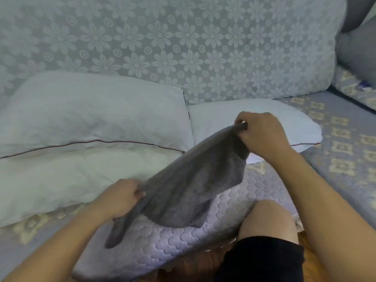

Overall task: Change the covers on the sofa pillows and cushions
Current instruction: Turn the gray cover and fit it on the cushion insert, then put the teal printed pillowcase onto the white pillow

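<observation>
1. The grey cover (183,186) is stretched between both hands above the quilted lilac cushion (162,241), which lies on the sofa seat against the person's knee (268,220); its lower part drapes onto the cushion
2. It looks soft, light and limp, a fleecy cloth that sags wherever it is not held, so it should be taken by the hem or a corner, bunched, rather than by the middle
3. The right hand (264,135) has its fingers curled tight round a gathered edge at the cover's far end
4. The left hand (122,196) pinches the near edge between thumb and curled fingers, and a loose tail of cloth hangs below it
5. The cushion looks thick and springy, likely to resist a snug cover
6. Two bare white pillows (91,115) lie just behind on the patterned seat (335,139), against the floral backrest (183,47)
7. No brand, label or writing can be read anywhere
</observation>
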